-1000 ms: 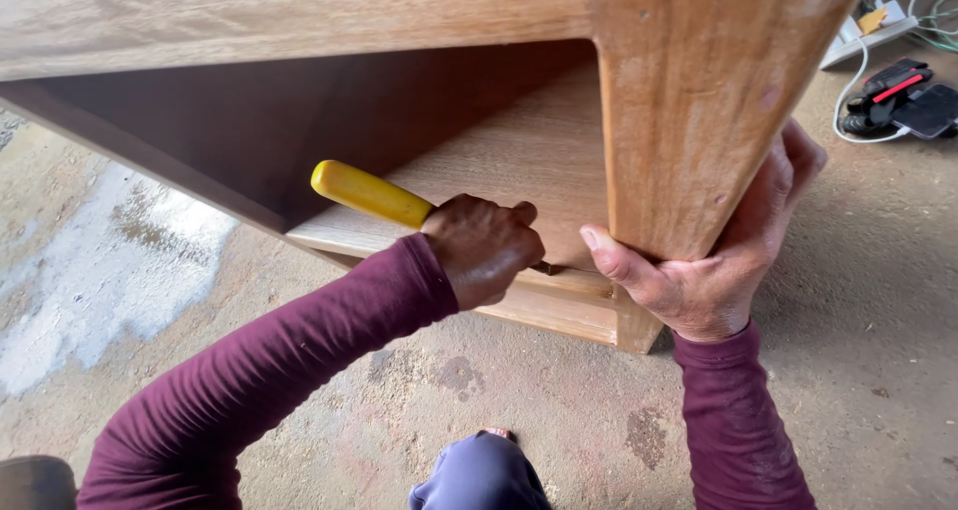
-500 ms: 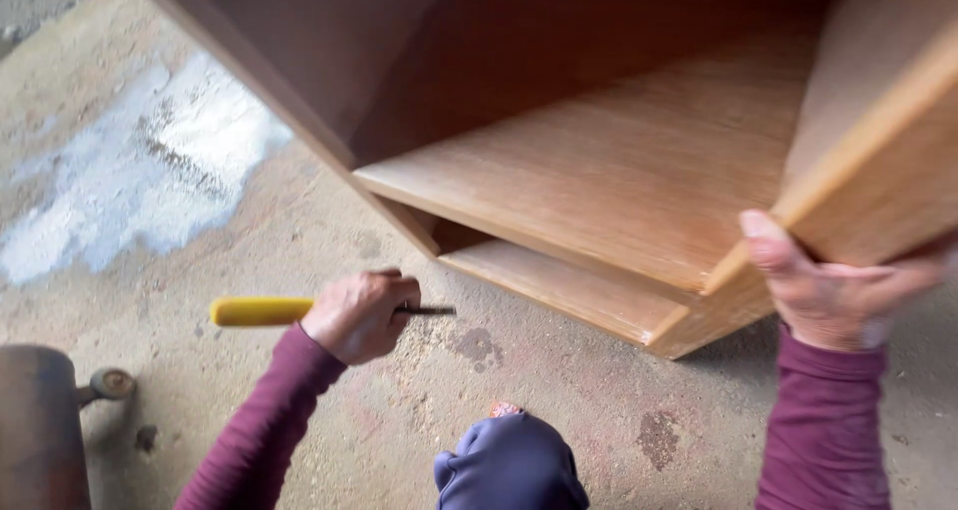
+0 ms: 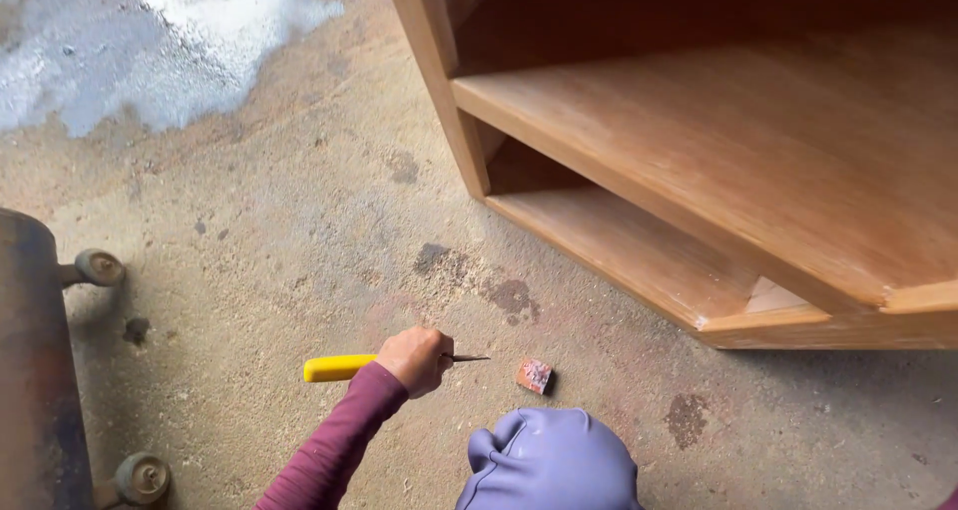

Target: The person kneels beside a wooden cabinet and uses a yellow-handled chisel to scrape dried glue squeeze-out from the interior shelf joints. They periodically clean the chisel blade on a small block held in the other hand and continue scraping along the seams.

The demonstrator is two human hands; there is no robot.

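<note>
My left hand (image 3: 414, 358) is closed around a tool with a yellow handle (image 3: 339, 368) and a thin metal tip that points right. It hovers low over the concrete floor (image 3: 279, 221). A small reddish-brown block (image 3: 534, 375) lies on the floor just right of the tip, apart from it. A wooden cabinet (image 3: 718, 161) with open shelves fills the upper right. My right hand is out of view. My knee in purple cloth (image 3: 549, 462) sits at the bottom centre.
A dark metal tank (image 3: 35, 370) on small wheels stands at the left edge. A whitish patch (image 3: 180, 31) stains the floor at the upper left. Dark spots dot the concrete near the cabinet's corner.
My left hand has carried the yellow-handled tool away from the cabinet and down toward the floor. My right hand has let go of the cabinet's edge and left the view.
</note>
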